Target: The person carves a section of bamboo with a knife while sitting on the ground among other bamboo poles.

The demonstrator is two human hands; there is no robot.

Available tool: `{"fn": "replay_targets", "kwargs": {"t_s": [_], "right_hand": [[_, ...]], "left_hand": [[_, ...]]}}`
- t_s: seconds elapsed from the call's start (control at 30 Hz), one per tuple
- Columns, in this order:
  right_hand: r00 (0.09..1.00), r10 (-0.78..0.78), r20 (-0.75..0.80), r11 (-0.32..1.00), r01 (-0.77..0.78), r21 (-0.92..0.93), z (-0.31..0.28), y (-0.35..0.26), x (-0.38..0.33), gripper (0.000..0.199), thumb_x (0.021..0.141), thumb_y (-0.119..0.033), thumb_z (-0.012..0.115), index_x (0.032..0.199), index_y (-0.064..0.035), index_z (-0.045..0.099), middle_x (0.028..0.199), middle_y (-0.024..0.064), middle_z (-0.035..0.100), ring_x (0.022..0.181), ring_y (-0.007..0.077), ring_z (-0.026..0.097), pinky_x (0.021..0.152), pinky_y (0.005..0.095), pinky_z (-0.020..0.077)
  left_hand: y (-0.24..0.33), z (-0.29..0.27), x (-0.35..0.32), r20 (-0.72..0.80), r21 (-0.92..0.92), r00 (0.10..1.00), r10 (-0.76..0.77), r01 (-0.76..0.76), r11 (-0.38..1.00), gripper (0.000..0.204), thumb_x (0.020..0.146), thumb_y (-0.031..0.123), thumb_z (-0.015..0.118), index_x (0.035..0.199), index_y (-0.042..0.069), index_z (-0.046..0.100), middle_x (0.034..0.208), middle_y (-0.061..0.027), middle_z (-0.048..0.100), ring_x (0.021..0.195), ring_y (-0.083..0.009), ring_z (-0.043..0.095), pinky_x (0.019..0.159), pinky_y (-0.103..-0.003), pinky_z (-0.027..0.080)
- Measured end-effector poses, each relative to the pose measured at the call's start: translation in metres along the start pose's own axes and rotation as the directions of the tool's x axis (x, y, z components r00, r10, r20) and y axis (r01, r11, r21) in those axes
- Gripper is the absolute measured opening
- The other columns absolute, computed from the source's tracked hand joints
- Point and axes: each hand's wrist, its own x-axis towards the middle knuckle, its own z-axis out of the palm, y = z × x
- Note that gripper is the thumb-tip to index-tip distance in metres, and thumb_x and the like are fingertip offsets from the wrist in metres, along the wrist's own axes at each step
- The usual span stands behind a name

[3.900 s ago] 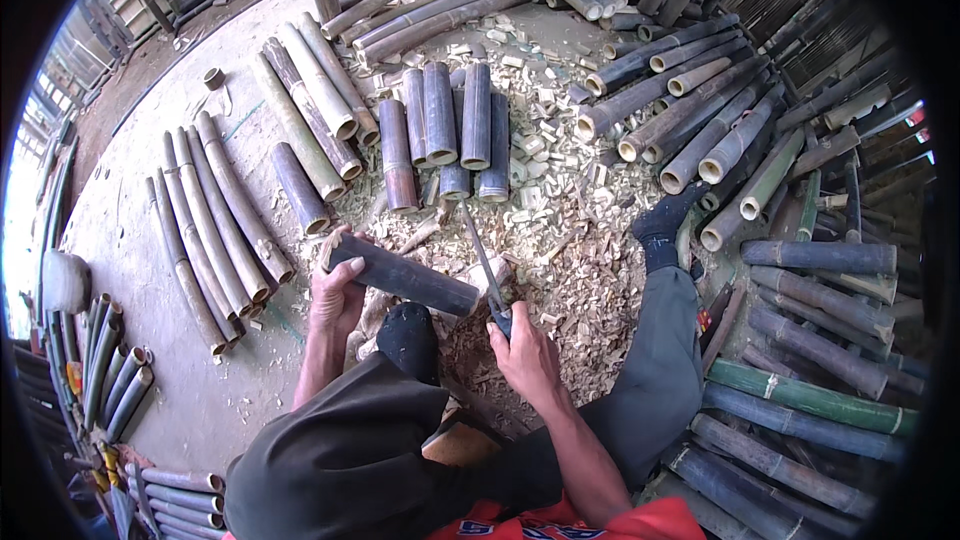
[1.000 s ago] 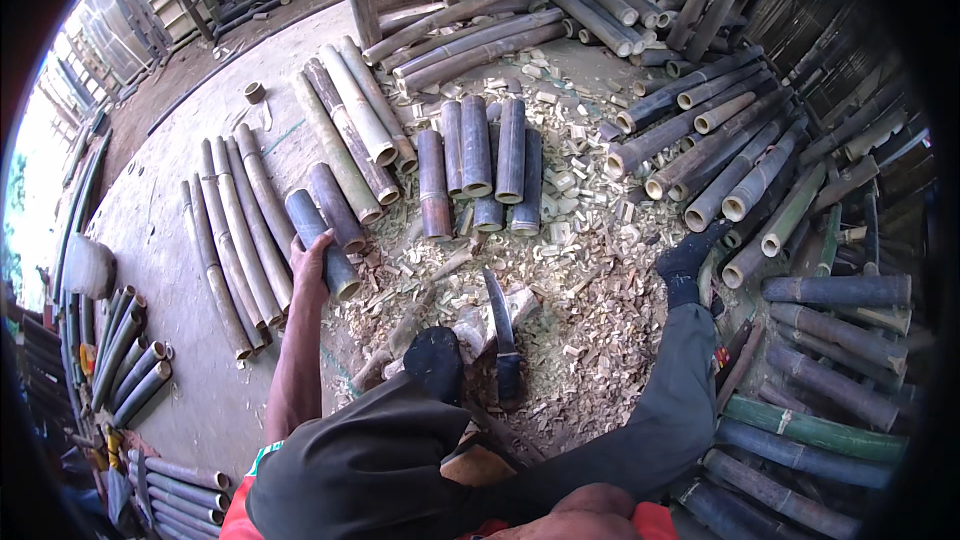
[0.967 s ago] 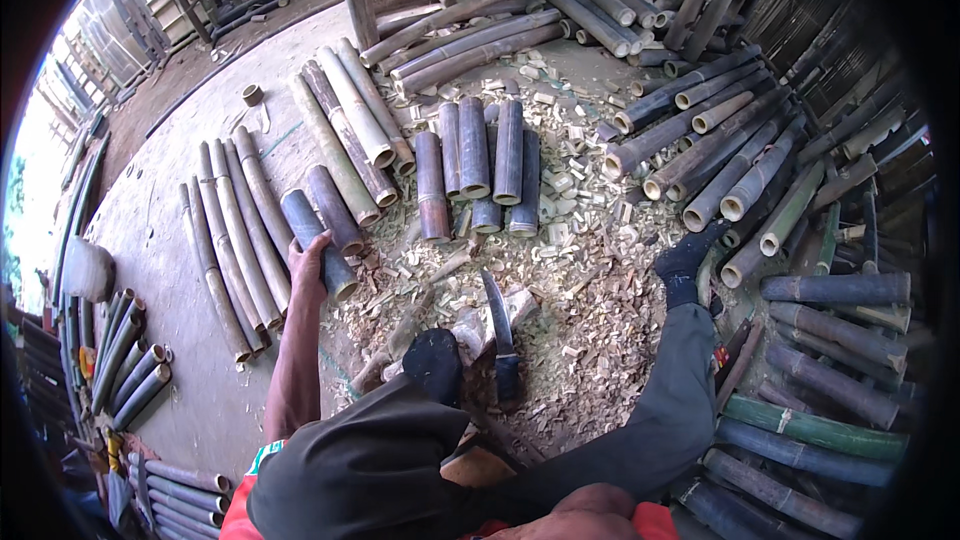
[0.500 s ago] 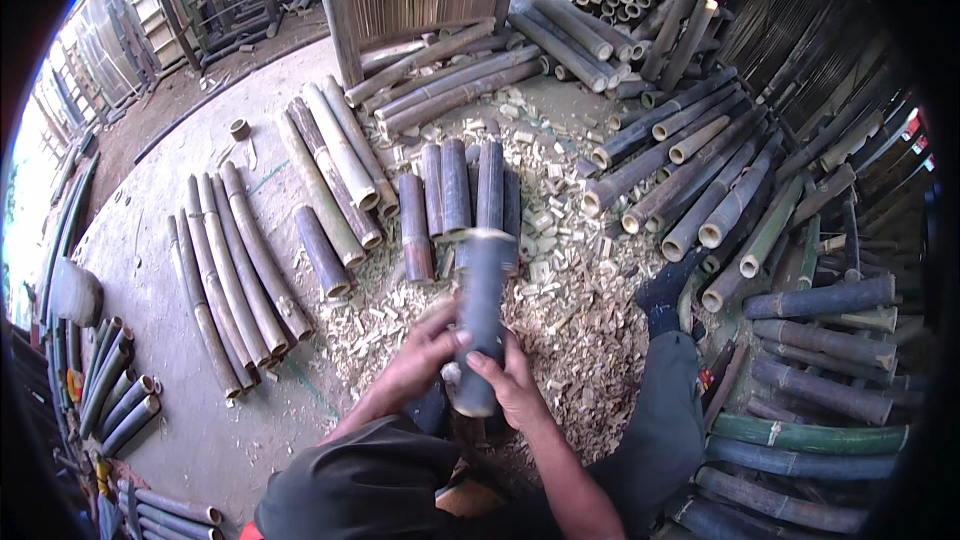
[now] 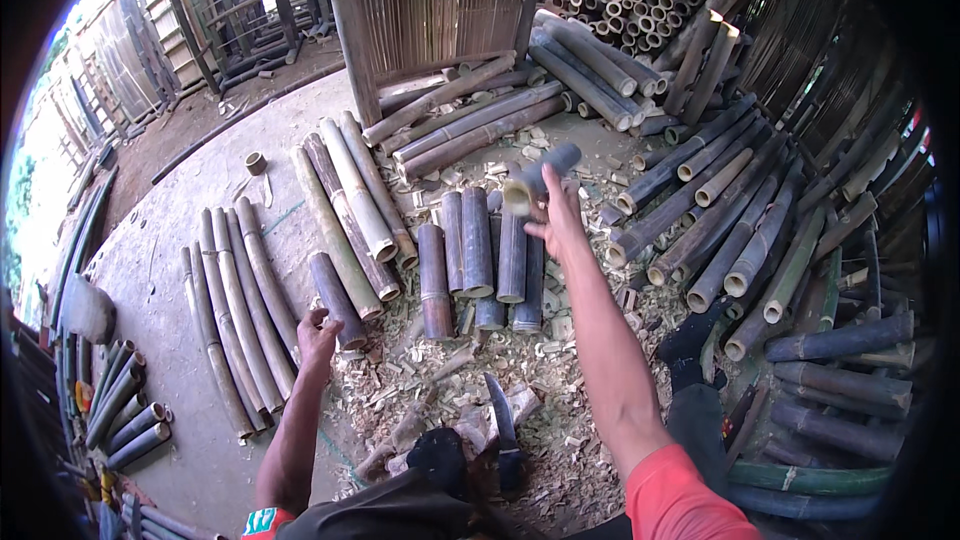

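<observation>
Head view: the right hand grips a short dark bamboo tube out ahead of the body, near the far end of the row of cut tubes, its pale open end tilted toward the person and a little blurred; over on the left, the left hand is loosely curled with nothing seen in it, just beside another dark tube; whether the fingertips touch that one, I cannot tell!

Hollow and short, the held tube looks light enough for one hand; stiff-walled too, so a firm squeeze should be safe, though a hard knock might split the rim; the smooth skin could slip or roll; best hold, I'd judge, is round the middle, fingers clear of the cut edge.
</observation>
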Motion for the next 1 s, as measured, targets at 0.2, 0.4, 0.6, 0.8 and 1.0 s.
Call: {"fn": "replay_targets", "kwargs": {"t_s": [0.2,0.4,0.6,0.8,1.0], "right_hand": [[0.94,-0.33,0.085,0.743,0.315,-0.591,0.015,0.067,-0.052,0.081,0.095,-0.041,0.073,0.153,0.0049,0.039,0.144,0.0304,0.053,0.133,0.0365,0.057,0.111,0.0479,0.048],[0.962,-0.124,0.242,0.907,0.209,-0.366,0.011,0.132,-0.225,0.044,0.099,-0.016,0.069,0.137,0.0013,0.055,0.12,0.0169,0.065,0.103,0.0228,0.069,0.087,0.0386,0.0583],[0.929,-0.051,0.368,0.93,0.179,-0.322,-0.005,0.156,-0.274,0.042,0.101,-0.02,0.071,0.135,0.0028,0.061,0.118,0.0153,0.068,0.103,0.021,0.068,0.091,0.0354,0.0559],[0.903,-0.027,0.428,0.995,-0.018,0.1,0.02,0.13,-0.265,0.062,0.101,-0.031,0.072,0.148,0.0009,0.048,0.126,0.0156,0.066,0.112,0.0213,0.066,0.097,0.0383,0.0536],[0.824,0.174,0.539,0.714,-0.483,0.507,-0.02,0.101,-0.249,0.064,0.103,-0.057,0.06,0.136,-0.0029,0.051,0.099,0.0139,0.069,0.081,0.0252,0.072,0.072,0.0429,0.0626]], "left_hand": [[-0.04,0.005,0.031,-0.113,0.175,0.986,-0.126,0.144,0.974,0.077,0.08,0.035,0.089,0.137,-0.006,0.057,0.13,-0.0294,0.067,0.121,-0.0389,0.066,0.105,-0.044,0.051],[-0.008,0.028,0.02,-0.038,0.216,0.979,-0.201,0.205,0.955,0.074,0.076,0.036,0.09,0.126,-0.012,0.062,0.12,-0.0288,0.071,0.11,-0.0379,0.071,0.095,-0.046,0.055],[0.013,0.011,-0.028,0.358,-0.714,0.919,-0.165,0.383,0.587,0.049,0.09,0.024,0.076,0.127,-0.002,0.059,0.115,-0.0133,0.063,0.098,-0.0249,0.07,0.081,-0.048,0.065],[0.066,0.022,-0.142,0.606,-0.583,0.767,0.213,0.246,0.775,0.087,0.085,0.025,0.087,0.155,-0.005,0.047,0.141,-0.0149,0.061,0.119,-0.022,0.064,0.108,-0.037,0.05],[0.056,0.067,-0.194,0.529,-0.562,0.846,-0.067,0.408,0.719,0.034,0.101,0.014,0.071,0.129,-0.004,0.067,0.103,-0.0059,0.071,0.085,-0.0101,0.064,0.074,-0.029,0.055]]}}
